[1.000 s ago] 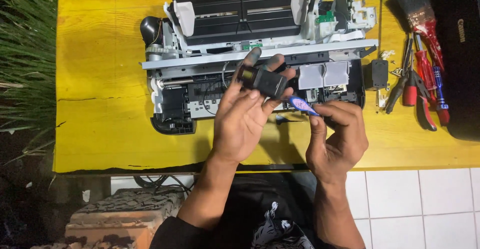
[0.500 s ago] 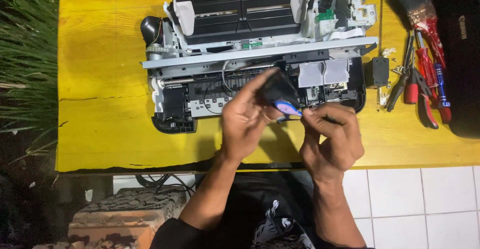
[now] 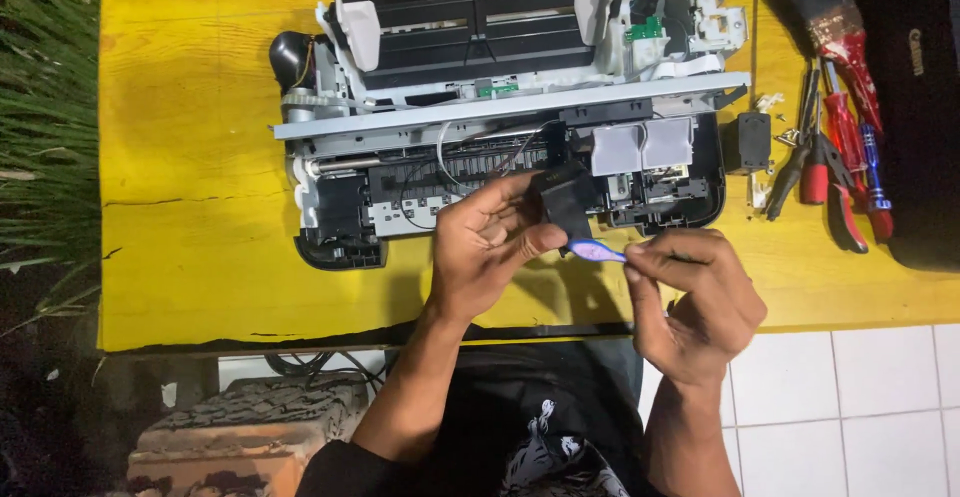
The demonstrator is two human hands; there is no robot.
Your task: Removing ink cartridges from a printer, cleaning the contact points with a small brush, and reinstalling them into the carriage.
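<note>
Black cartridge partly hidden by left-hand fingers, black case cut off at right edge

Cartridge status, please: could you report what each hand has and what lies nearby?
Left hand holds black cartridge. Right hand pinches blue tab at its lower edge. Opened printer just behind; tools off to the right.

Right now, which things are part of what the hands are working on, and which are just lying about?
In hand: left hand holds black cartridge; right hand pinches blue tab; opened printer.
Lying about: paintbrush, pliers, screwdrivers, grass.
</note>
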